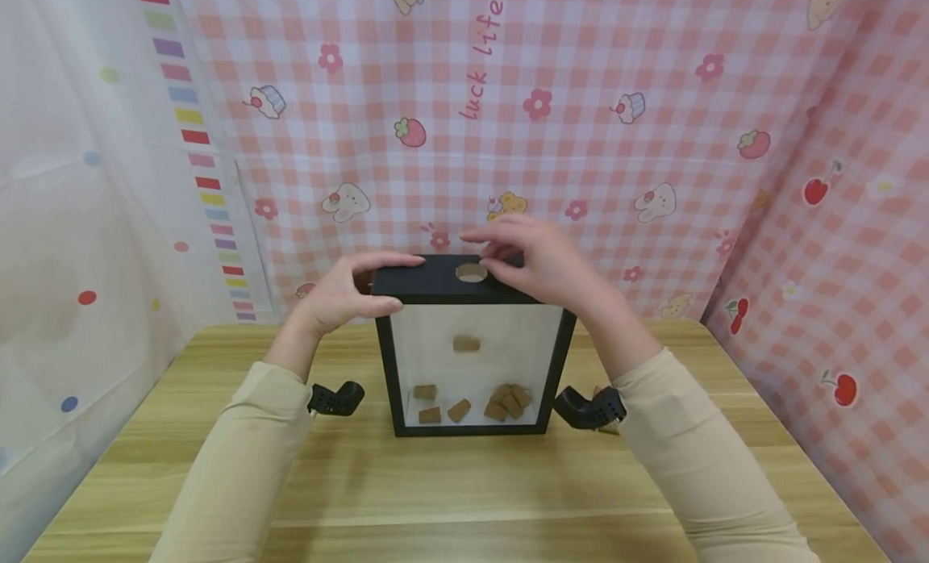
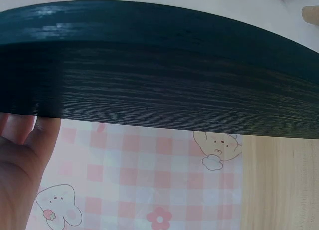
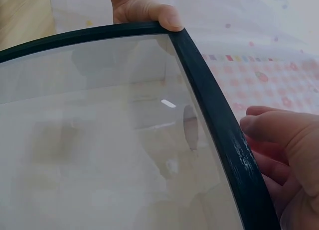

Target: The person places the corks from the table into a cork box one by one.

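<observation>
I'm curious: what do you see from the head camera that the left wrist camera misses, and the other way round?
Only the head view shows the right hand, the round hole in the top of the dark box, and the "luck life" lettering behind.

Only the left wrist view shows the broad, grained outer left side of that box.

Both show the left hand at the box, some of the brown pieces, the checked cloth and the wooden table.
</observation>
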`<state>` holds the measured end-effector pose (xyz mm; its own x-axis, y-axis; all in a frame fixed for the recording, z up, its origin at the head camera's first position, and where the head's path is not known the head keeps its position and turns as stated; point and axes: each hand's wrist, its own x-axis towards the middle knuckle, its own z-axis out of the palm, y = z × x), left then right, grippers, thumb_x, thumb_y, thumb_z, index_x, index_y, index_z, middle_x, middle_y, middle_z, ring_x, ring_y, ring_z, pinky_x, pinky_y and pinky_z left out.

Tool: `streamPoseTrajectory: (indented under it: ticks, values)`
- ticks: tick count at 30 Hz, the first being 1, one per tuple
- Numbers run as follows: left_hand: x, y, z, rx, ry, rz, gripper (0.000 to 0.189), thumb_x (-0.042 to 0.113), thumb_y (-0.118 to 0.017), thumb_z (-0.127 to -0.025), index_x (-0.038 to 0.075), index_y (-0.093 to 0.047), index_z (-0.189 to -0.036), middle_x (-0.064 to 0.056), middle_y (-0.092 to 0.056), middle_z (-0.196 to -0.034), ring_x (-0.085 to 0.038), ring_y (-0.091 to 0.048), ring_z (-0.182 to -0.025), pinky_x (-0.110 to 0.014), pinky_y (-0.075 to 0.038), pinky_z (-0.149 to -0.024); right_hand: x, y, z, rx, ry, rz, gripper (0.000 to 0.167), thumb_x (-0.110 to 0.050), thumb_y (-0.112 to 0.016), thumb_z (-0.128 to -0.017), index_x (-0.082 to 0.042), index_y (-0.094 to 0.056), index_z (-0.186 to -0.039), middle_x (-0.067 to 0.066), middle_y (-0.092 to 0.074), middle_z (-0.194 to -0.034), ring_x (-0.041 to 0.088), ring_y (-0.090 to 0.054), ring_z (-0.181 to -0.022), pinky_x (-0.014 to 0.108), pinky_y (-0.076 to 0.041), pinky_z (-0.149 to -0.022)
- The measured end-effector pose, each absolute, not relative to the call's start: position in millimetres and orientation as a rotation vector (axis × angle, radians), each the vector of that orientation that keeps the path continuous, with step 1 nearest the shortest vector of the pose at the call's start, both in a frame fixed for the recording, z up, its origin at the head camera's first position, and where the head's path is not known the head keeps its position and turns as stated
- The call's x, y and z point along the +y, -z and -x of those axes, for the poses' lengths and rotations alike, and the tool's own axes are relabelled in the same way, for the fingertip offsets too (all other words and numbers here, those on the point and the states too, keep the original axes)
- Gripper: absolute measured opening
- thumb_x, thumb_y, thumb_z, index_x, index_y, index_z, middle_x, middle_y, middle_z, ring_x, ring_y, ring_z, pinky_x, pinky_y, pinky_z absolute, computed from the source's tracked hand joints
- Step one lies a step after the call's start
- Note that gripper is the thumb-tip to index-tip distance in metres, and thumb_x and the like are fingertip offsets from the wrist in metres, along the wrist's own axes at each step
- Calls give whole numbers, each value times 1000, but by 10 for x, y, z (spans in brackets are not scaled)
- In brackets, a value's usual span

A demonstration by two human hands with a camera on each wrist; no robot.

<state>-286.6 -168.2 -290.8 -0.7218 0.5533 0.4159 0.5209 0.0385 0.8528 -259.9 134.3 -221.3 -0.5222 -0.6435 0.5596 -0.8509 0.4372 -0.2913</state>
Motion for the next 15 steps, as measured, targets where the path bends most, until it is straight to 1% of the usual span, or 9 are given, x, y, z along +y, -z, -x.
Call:
streamPoseTrajectory:
  ticks: [6,15]
  values:
    - [-1680,2905,2860,2265,-1810,-1146,51,12,-78,-82,19,-67,-131,-13,-57,-131,-26,-59,-90,-32,-51,-73,1447,2218,2555,-2278,-834,-1306,37,-1,-71,-89,-3,-67,-126,8,-66,-113,18,-64,-97,34,-52,-86]
    - [-1677,2901,2861,2275,-1808,-1142,51,11,-77,-81,17,-67,-131,-13,-57,-132,-26,-59,-92,-31,-51,-74,1777,2275,2422,-2188,-898,-1308,38,2,-73,-87,-5,-68,-124,4,-70,-115,16,-65,-103,29,-49,-90]
